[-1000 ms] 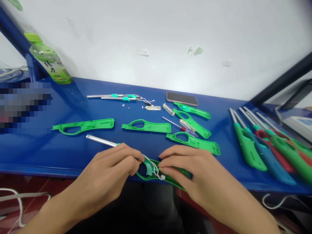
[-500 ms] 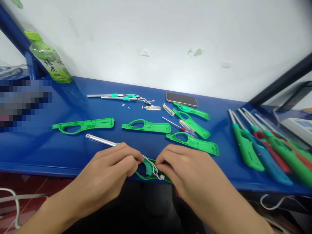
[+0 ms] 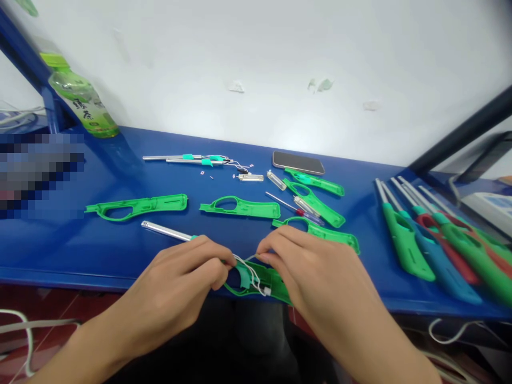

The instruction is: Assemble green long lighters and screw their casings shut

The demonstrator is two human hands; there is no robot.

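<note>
At the table's front edge lies an opened green lighter shell half, with a teal trigger and white wires in it. Its long metal barrel points left. My left hand is closed around the neck of this lighter, covering where barrel and shell meet. My right hand pinches the end of a thin pale wire or tube just above the shell. That strand runs left toward my left fingertips. A small white connector rests in the shell below the right fingers.
Several loose green shell halves lie beyond my hands. Behind them are metal barrels with wires, clear fuel tanks, a screwdriver and a phone. Assembled lighters stand right; a bottle stands back left.
My right hand has lifted slightly up and away from the shell, drawing the pale strand outward and uncovering more of the shell. My left hand has barely moved.
</note>
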